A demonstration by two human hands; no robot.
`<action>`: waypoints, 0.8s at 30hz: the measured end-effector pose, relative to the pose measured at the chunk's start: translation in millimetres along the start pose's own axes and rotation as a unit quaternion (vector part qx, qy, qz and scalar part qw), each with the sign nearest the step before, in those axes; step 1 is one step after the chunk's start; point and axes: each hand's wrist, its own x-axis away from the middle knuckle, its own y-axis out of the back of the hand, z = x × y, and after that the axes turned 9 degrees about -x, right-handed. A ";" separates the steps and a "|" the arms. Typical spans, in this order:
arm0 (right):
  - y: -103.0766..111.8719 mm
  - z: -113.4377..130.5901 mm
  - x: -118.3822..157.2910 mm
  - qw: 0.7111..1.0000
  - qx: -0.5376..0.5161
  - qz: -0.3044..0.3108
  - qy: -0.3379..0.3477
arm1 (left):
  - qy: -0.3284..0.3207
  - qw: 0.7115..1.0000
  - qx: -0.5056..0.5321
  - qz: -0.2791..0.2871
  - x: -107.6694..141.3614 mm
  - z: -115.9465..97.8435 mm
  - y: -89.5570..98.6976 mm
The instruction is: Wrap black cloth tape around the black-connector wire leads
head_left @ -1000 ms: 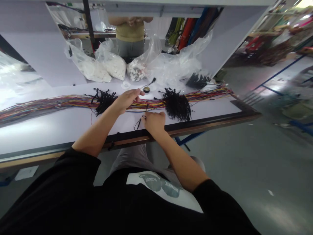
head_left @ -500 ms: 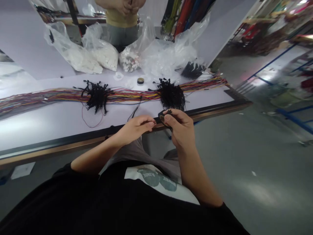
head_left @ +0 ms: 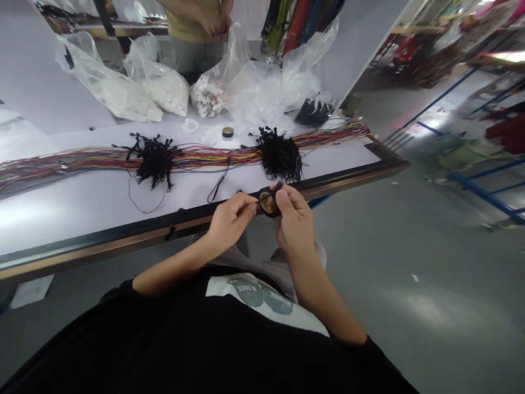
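our left hand (head_left: 232,220) has thumb and fingertips pinched together on a thin dark strand (head_left: 262,200), and our right hand (head_left: 296,221) is curled closed on a roll of black tape (head_left: 268,213), which we hold up at the front edge of the worktop (head_left: 186,194). beyond that edge a black cord loop (head_left: 217,186) lies against the wire bundle (head_left: 217,158), which stretches from the left side toward the right end. a left black cluster (head_left: 153,158) and a right black cluster (head_left: 281,156) lie across it; nearer the back edge we see a second tape roll (head_left: 227,133) and clear plastic bags (head_left: 170,93).
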 end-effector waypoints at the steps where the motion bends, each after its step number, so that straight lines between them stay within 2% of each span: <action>1: 4.3 0.7 0.9 1.000 0.015 0.018 -0.005 | 0.024 0.999 0.029 -0.016 -4.7 2.0 1.8; 5: 18.2 0.9 5.9 0.995 0.045 0.080 -0.039 | 0.093 0.984 0.144 -0.040 -19.4 4.0 6.2; 10: 26.6 -1.5 9.5 0.986 0.077 0.142 -0.035 | 0.049 0.988 0.148 0.010 -15.9 -1.9 5.4; 15: 28.8 2.5 11.5 0.967 0.195 0.166 0.017 | 0.020 0.996 0.070 0.052 -11.9 -2.2 6.0; 21: 26.1 4.3 15.4 0.920 0.319 0.194 0.118 | -0.011 0.999 -0.043 0.019 -13.6 1.4 1.3; 24: 28.2 -1.8 10.5 0.907 0.367 0.159 0.132 | -0.003 0.999 -0.038 0.023 -9.5 -1.8 1.4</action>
